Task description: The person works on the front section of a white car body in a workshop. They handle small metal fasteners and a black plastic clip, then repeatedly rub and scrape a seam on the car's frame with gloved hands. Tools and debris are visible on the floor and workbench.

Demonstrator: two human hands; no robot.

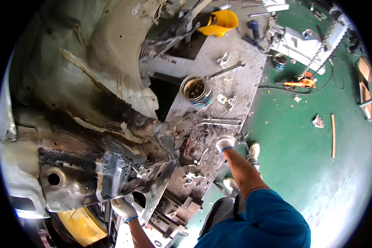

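Observation:
My left hand (pixel 123 207), in a whitish knit glove with a blue cuff, is at the lower edge of a scorched, bare-metal car body section (pixel 76 182). Its fingers go in by the panel edge and are mostly hidden. My right hand (pixel 225 142), gloved the same way, rests near the edge of a dirty steel platform (pixel 246 82). Its fingers are too blurred to make out. Just beyond it lies a long wrench (pixel 221 122). A bolt-like metal piece (pixel 141 172) sticks up from the body section.
An open tin (pixel 195 90), another wrench (pixel 226 70), metal clamps (pixel 226 100) and a yellow helmet-like shell (pixel 220 23) sit on the platform. On the green floor (pixel 293 136) are an orange tool (pixel 301 82), chains, another can (pixel 280 60) and a wooden strip (pixel 333 136).

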